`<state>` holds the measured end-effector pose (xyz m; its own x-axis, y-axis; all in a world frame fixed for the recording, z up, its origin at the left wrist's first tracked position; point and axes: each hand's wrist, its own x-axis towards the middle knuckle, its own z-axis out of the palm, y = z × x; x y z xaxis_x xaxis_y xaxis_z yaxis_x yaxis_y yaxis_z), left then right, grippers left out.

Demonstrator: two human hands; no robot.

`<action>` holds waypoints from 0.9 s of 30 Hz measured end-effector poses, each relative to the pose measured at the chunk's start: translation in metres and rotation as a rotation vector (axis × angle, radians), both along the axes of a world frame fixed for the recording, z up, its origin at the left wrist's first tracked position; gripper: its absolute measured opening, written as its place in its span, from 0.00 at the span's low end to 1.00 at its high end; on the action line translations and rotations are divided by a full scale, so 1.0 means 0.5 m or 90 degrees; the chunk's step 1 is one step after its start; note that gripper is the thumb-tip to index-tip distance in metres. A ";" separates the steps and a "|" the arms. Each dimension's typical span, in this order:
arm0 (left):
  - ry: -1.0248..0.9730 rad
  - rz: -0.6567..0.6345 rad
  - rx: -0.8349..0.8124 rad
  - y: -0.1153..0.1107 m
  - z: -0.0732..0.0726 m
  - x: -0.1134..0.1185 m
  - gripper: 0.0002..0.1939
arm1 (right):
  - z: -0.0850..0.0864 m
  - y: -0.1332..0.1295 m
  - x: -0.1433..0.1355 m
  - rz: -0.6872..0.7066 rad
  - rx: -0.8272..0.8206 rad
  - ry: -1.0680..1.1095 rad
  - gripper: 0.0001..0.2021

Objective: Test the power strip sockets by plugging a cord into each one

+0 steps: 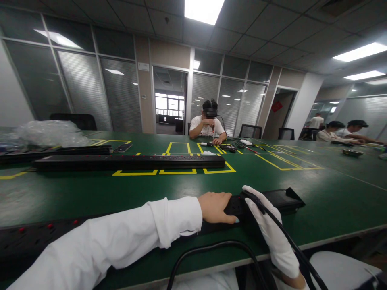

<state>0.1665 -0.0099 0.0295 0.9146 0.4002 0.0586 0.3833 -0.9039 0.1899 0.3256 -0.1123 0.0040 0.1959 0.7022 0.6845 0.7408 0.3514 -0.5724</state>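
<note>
A long black power strip [33, 239] with red switches lies along the near side of the green table, partly behind my left sleeve. My left hand [215, 206], bare, is wrapped over the strip near its right end, thumb on the near side. In a white glove, my right hand [267, 227] closes on a thick black cable [287, 235] just right of my left hand. The cable's upper end meets the top of the strip; my fingers hide whether it is plugged in. Beyond my right hand, a black end piece [282, 199] with a raised corner extends to the right.
Another long black power strip [130, 162] lies farther back, across yellow tape outlines [174, 172]. Clear plastic wrapping [54, 133] is heaped at left. A person [208, 123] sits opposite near cables and small parts. A loop of cable [211, 244] hangs over the near edge.
</note>
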 end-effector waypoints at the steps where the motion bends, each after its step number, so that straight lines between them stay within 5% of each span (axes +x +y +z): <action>1: 0.001 0.001 -0.002 -0.001 0.001 -0.001 0.35 | 0.004 -0.005 0.003 0.025 -0.013 0.011 0.20; 7: 0.014 0.005 -0.007 -0.005 0.009 -0.004 0.35 | 0.016 -0.026 0.041 0.104 0.072 0.033 0.17; 11: 0.001 0.000 -0.004 -0.004 0.008 -0.004 0.36 | 0.046 -0.035 0.064 0.167 0.041 -0.037 0.15; 14: 0.003 -0.003 -0.011 -0.003 0.008 -0.003 0.36 | 0.092 -0.027 0.063 0.132 -0.003 -0.020 0.15; 20: 0.014 0.007 -0.021 -0.004 0.009 0.000 0.36 | 0.200 0.064 0.042 0.221 -0.181 -0.152 0.18; 27: -0.016 -0.004 -0.001 -0.003 -0.001 0.001 0.37 | 0.304 0.145 -0.018 0.109 -0.097 -0.518 0.14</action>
<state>0.1673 -0.0116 0.0289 0.9151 0.3950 0.0810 0.3733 -0.9058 0.2006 0.3167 -0.0400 0.1559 -0.4344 0.7733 0.4619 0.8863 0.4585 0.0659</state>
